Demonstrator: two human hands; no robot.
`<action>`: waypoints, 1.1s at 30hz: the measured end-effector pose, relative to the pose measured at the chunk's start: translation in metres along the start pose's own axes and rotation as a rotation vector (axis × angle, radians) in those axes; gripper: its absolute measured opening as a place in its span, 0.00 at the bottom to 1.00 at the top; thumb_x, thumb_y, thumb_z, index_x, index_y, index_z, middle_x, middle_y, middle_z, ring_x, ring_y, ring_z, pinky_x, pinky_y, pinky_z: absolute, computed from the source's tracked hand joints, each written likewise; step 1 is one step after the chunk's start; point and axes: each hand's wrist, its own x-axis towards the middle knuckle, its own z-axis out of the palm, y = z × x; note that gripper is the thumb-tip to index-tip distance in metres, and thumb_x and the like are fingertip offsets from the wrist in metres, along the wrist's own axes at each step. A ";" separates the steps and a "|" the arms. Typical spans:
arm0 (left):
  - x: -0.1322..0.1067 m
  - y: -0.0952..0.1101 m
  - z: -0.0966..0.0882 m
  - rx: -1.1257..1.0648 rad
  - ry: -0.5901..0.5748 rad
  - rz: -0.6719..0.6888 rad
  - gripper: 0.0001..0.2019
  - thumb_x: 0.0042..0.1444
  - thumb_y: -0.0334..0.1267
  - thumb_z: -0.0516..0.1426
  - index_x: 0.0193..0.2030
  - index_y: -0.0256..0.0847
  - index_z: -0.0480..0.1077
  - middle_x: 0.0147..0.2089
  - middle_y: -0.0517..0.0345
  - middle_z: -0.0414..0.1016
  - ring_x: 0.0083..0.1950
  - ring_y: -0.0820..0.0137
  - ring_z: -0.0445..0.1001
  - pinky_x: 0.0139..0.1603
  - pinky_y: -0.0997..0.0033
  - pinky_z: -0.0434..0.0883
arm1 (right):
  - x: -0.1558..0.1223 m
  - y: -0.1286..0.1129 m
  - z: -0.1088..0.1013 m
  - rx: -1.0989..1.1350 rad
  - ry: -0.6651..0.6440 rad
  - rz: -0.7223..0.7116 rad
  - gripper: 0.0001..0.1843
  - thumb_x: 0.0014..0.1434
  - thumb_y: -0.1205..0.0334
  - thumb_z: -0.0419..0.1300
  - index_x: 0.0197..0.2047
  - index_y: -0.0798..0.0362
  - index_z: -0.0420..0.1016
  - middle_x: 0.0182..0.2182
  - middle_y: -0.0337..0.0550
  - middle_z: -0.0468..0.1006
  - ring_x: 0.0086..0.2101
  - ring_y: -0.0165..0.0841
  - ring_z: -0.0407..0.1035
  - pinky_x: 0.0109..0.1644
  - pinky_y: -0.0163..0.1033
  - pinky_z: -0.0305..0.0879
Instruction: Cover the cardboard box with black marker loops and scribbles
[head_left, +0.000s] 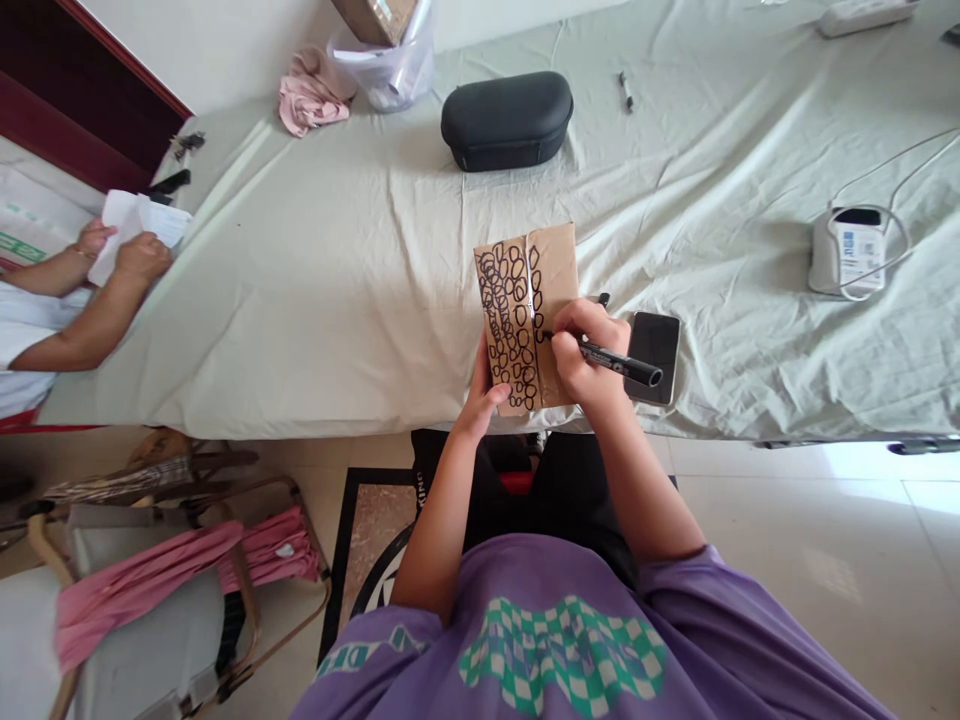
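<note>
A small cardboard box (555,270) lies near the table's front edge, its left part covered in rows of black hand-drawn loops. My right hand (589,345) is closed around a black marker (622,363), whose tip meets the cardboard at the end of a column of loops. Against the box's lower left side rests my left hand (484,395), thumb on the top face and fingers along the side, holding it. A dark-screened phone (654,355) lies just right of my right hand. Part of a small black object (604,299), perhaps a marker cap, shows behind that hand.
A black hard case (507,120), a pen (626,92), a plastic bin (386,65) and a pink cloth (313,92) are toward the back. At right sits a white device with a cable (857,252). Another person's hands (142,256) hold paper at left, above a folding chair (172,560).
</note>
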 end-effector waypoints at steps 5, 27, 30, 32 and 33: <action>-0.001 0.001 0.002 -0.019 0.013 0.010 0.51 0.45 0.52 0.71 0.78 0.58 0.62 0.80 0.62 0.64 0.84 0.52 0.56 0.82 0.52 0.59 | 0.001 0.002 0.000 -0.013 -0.031 -0.033 0.05 0.52 0.65 0.56 0.26 0.47 0.66 0.22 0.34 0.71 0.26 0.33 0.65 0.39 0.45 0.63; -0.003 -0.013 -0.009 0.009 -0.063 0.052 0.50 0.47 0.57 0.68 0.78 0.52 0.61 0.80 0.54 0.64 0.85 0.49 0.52 0.83 0.49 0.56 | -0.092 0.081 -0.102 0.526 0.289 0.690 0.31 0.49 0.58 0.68 0.58 0.43 0.77 0.54 0.48 0.84 0.32 0.35 0.81 0.31 0.40 0.75; -0.001 -0.017 -0.012 0.032 -0.089 0.088 0.50 0.49 0.58 0.67 0.78 0.52 0.60 0.81 0.54 0.62 0.85 0.48 0.51 0.84 0.47 0.56 | -0.083 0.079 -0.101 0.594 0.356 0.721 0.23 0.54 0.55 0.67 0.54 0.42 0.75 0.49 0.43 0.85 0.32 0.35 0.81 0.31 0.40 0.77; 0.000 -0.019 -0.013 0.031 -0.110 0.110 0.48 0.52 0.57 0.66 0.79 0.52 0.59 0.82 0.55 0.61 0.85 0.49 0.51 0.84 0.48 0.55 | -0.072 0.085 -0.097 0.474 0.358 0.649 0.25 0.54 0.59 0.68 0.55 0.40 0.71 0.47 0.40 0.85 0.32 0.35 0.81 0.35 0.41 0.77; 0.001 -0.019 -0.013 0.025 -0.119 0.120 0.47 0.53 0.56 0.66 0.79 0.53 0.59 0.82 0.55 0.61 0.85 0.50 0.51 0.84 0.48 0.54 | -0.064 0.092 -0.096 0.369 0.323 0.592 0.26 0.54 0.61 0.67 0.56 0.39 0.70 0.47 0.39 0.85 0.34 0.36 0.81 0.39 0.44 0.78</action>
